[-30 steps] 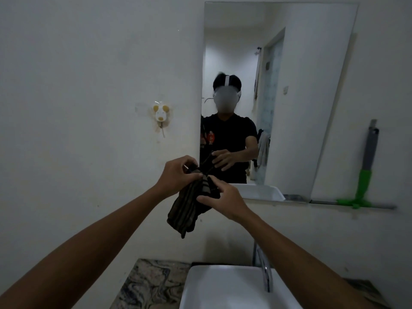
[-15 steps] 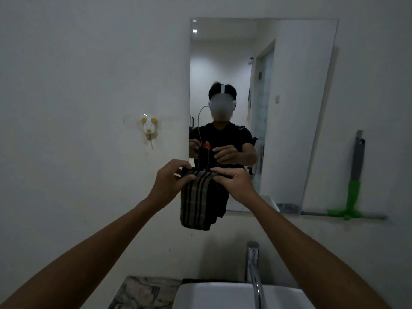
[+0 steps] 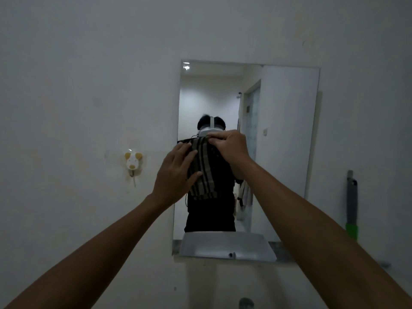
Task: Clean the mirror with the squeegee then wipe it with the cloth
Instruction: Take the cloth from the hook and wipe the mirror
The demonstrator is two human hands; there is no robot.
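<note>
- The cloth (image 3: 204,172) hung in front of the mirror's (image 3: 289,130) left half, its top corner reaching the left edge. Bare glass lay open above and to the right.
- The right hand (image 3: 231,148) pinched its top edge with curled fingers.
- The left hand (image 3: 176,175) gripped its left side between thumb and fingers.
- A squeegee (image 3: 352,204) stood against the wall far right, and a mouse-shaped hook (image 3: 133,161) sat on the left.

A dim white wall (image 3: 66,85) carries a mouse-shaped hook (image 3: 133,161) at left.
</note>
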